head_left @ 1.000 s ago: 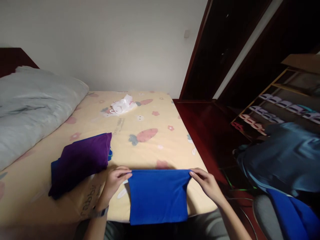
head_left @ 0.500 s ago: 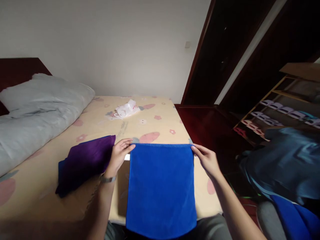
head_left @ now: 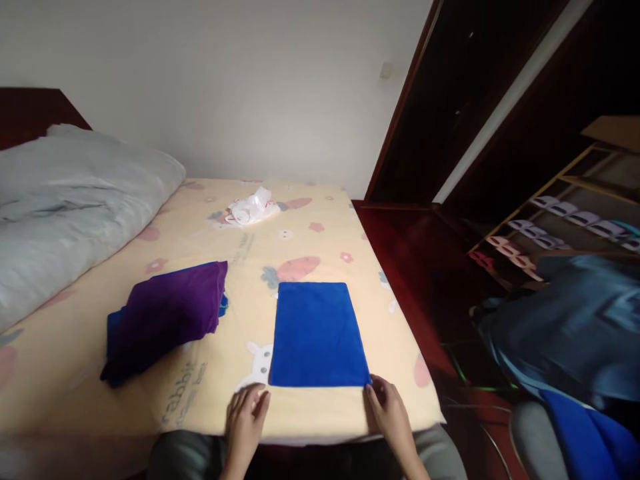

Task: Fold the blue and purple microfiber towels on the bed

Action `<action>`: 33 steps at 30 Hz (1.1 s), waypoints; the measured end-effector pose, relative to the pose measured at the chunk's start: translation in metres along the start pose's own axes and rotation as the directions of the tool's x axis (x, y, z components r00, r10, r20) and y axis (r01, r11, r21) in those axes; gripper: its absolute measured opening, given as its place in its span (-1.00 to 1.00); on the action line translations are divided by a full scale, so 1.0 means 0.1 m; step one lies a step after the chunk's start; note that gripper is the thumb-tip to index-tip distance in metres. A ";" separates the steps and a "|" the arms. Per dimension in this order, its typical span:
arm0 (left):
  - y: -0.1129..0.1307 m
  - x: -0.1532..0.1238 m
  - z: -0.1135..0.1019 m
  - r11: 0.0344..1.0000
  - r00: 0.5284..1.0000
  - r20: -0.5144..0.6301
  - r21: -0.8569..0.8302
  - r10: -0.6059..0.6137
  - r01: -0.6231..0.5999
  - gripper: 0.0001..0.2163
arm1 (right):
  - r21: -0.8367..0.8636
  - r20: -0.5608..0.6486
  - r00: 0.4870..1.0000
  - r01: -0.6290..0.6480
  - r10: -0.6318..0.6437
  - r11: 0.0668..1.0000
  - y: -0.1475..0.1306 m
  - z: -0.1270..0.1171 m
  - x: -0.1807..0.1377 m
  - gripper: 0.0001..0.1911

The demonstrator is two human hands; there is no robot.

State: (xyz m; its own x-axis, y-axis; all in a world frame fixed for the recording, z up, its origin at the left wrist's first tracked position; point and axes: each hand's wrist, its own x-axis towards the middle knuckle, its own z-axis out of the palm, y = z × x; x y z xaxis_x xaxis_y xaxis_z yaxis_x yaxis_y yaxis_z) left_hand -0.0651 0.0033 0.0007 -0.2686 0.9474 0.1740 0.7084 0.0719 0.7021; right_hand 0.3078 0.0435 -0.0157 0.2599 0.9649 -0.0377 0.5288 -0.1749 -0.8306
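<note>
A blue cloth [head_left: 318, 335] lies flat on the bed, its near edge toward me. At its near right corner, my right hand [head_left: 389, 408] has thumb and fingers closed on the fabric. My left hand [head_left: 247, 415] rests just short of the near left corner, apart from the cloth, its fingers loosely bent and the thumb held away; nothing shows in it. To the left sits a loosely folded pile with a purple cloth [head_left: 175, 307] on top and blue fabric peeking out beneath.
The bed [head_left: 320, 223] has a cream sheet with carrots and rabbits. A crumpled white plastic bag [head_left: 253, 207] lies toward the wall. A grey quilt [head_left: 90, 193] covers the left side. Right of the bed are a shoe rack [head_left: 560, 177] with slippers and a heap of dark clothing [head_left: 565, 327].
The blue cloth, held up by both hands at its top corners before, now lies on the bed. Both hands have come down toward me, and the left has let go.
</note>
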 end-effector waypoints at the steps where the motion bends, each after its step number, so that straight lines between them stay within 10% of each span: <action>1: -0.01 -0.07 -0.01 1.000 1.000 0.009 -0.012 -0.021 0.021 -0.73 | 0.013 0.000 0.999 -0.037 0.037 0.999 0.05 -0.04 -0.12 -0.55; 10: 0.26 0.25 -0.04 0.988 0.982 0.177 -0.127 -0.060 0.083 -0.68 | 0.063 0.107 0.985 -0.140 0.133 0.988 -0.19 -0.06 0.04 -0.62; 33: 0.17 -0.14 -0.18 0.828 0.941 0.231 -0.454 -0.248 0.330 -0.52 | 0.374 0.230 0.961 -0.232 0.152 0.898 -0.15 -0.03 -0.40 -0.59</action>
State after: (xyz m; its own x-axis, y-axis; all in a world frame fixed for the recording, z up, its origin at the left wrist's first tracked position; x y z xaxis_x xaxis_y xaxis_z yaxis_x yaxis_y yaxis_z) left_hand -0.0611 -0.0142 0.0229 -0.2776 0.9455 -0.1703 0.2018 0.2307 0.9519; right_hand 0.2923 0.0064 -0.0002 0.1446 0.9459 -0.2904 0.1130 -0.3074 -0.9449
